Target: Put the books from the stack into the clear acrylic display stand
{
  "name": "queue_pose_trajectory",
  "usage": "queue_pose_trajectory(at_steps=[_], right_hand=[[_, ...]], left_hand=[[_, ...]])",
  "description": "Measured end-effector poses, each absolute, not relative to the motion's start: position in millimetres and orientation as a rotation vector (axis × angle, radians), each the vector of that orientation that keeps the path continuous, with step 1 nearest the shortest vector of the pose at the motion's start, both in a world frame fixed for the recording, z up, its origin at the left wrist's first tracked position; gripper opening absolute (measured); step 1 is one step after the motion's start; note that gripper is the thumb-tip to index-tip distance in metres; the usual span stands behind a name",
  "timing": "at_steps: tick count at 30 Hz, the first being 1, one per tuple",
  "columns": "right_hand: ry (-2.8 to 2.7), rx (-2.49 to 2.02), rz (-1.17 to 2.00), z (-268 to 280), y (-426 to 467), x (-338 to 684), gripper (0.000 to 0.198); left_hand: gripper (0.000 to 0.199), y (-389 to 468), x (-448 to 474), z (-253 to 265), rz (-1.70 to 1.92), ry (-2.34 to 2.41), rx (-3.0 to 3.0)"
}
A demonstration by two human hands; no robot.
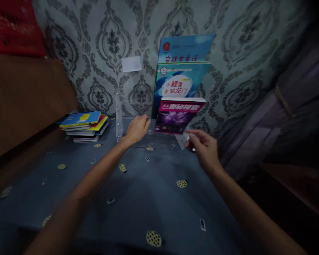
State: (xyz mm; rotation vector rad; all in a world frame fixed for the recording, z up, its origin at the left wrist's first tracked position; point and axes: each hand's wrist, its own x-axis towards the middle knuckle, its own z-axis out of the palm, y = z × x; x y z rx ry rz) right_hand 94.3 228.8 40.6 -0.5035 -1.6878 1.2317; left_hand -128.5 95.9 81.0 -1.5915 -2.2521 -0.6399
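Observation:
A clear tiered book rack (138, 140) stands on the cloth-covered table against the wall. My left hand (138, 128) is closed over the middle of its tiers, left of the books, with its fingertips partly hidden. At the rack's right end, my right hand (204, 146) has its thumb and bent fingers at the clear side panel, close to the lower corner of the front book. That magenta and purple book (177, 116) leans upright in the front tier. Behind it rise a teal-blue book (184, 76) and, higher, a light blue book (186, 47).
To the left lies a stack of several books (83, 126), a blue one on top. A brown box-like piece (26, 95) stands far left, under a red item (14, 28). A white card (131, 64) shows before the patterned wall. Purple curtain (271, 117) hangs at right.

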Motion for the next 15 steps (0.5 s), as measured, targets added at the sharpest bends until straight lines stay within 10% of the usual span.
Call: queue_pose_trajectory(at_steps=[15], right_hand=[[-2.351,-0.334,1.587,-44.8,103.6,34.5,0.04]], left_hand=[[0.057,-34.8,-303.0,63.1,-0.477,-2.558,-0.836]])
